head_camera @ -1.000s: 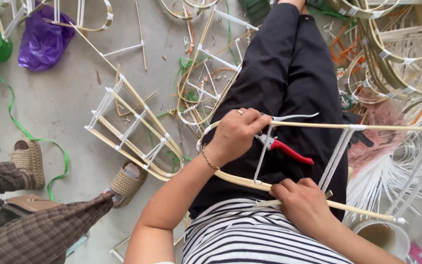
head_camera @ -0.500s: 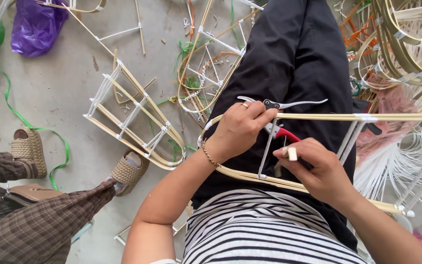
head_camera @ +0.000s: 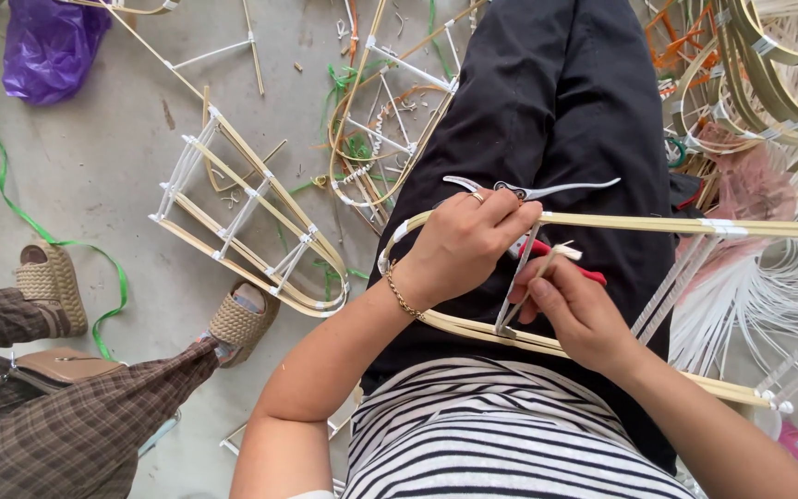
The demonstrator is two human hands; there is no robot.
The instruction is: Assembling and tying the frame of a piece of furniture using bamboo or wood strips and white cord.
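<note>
Concrete floor point(head_camera: 94, 157) behind; bamboo frame point(head_camera: 658, 225) runs sideways across lap. Left hand point(head_camera: 459, 245) clenched on its upper rail; right hand point(head_camera: 579, 310) pinches white crosspiece point(head_camera: 521, 277).

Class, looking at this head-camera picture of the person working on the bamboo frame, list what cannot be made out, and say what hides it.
- Head view: most of the red-handled tool is covered by the left hand and right hand.
- Bamboo frame: its far end is cut off by the right edge.
- Right fingertips: curled under, so their grip on the white strip is unclear.
</note>
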